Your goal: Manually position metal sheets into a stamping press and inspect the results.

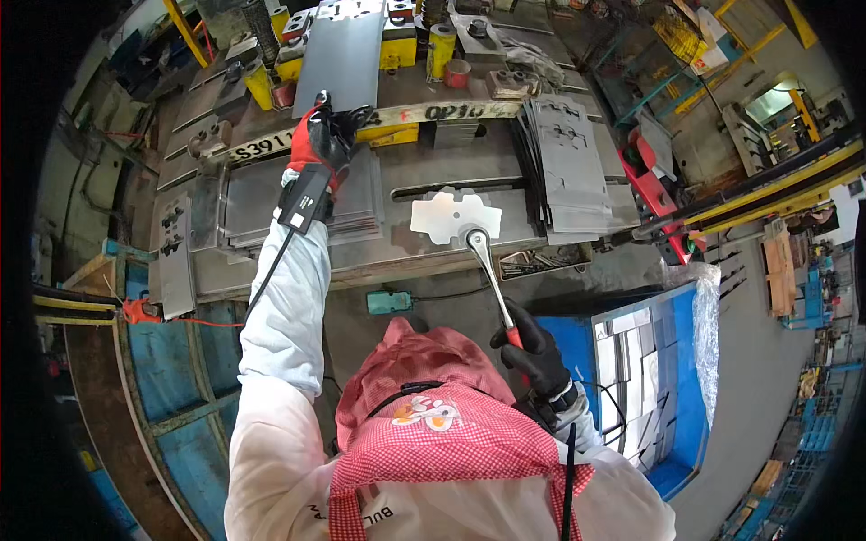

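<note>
My left hand point(323, 144), in a red and black glove, is at the near edge of a long grey metal sheet point(341, 59). Its fingers lie over the edge, gripping the sheet, which reaches back into the press die. Below that wrist lie stacked flat sheets point(262, 203). My right hand point(538, 356), black-gloved, is closed round the red handle of a ratchet-like wrench point(490, 275). The wrench's round head sits against a bright cut metal plate point(442, 216) with a notched outline, at the front of the press bed.
On the bed's right stands a stack of cut plates point(568, 167). Yellow die posts point(440, 54) rise at the back. A blue bin point(681, 361) of metal pieces is to my right. A shallow tray point(546, 261) with small metal parts and a teal foot pedal point(389, 302) lie nearer me.
</note>
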A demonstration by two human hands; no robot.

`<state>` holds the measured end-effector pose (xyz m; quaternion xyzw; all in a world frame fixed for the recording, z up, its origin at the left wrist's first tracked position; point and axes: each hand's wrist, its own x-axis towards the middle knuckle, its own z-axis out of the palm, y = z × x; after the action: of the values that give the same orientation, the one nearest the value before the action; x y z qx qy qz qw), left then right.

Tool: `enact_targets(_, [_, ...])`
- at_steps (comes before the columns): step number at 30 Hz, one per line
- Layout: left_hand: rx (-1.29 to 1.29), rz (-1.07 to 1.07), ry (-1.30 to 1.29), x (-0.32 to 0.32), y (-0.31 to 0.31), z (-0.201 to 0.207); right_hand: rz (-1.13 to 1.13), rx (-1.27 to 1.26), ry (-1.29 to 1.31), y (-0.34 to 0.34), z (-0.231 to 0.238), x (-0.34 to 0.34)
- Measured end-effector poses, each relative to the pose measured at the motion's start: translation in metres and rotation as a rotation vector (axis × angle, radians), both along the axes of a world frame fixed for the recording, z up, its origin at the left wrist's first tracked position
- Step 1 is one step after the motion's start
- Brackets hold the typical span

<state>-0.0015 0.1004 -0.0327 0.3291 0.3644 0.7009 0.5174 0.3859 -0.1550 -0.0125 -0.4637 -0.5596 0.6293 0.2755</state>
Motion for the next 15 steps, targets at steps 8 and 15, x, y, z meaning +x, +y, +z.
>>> enact_targets(8, [-0.111, -0.056, -0.501, 0.002, -0.002, 0.005, -0.002, 0.070, -0.065, 0.002, -0.004, 0.001])
enact_targets(15, [-0.165, -0.035, -0.519, -0.004, -0.006, 0.006, -0.067, -0.137, 0.062, 0.005, -0.012, 0.003])
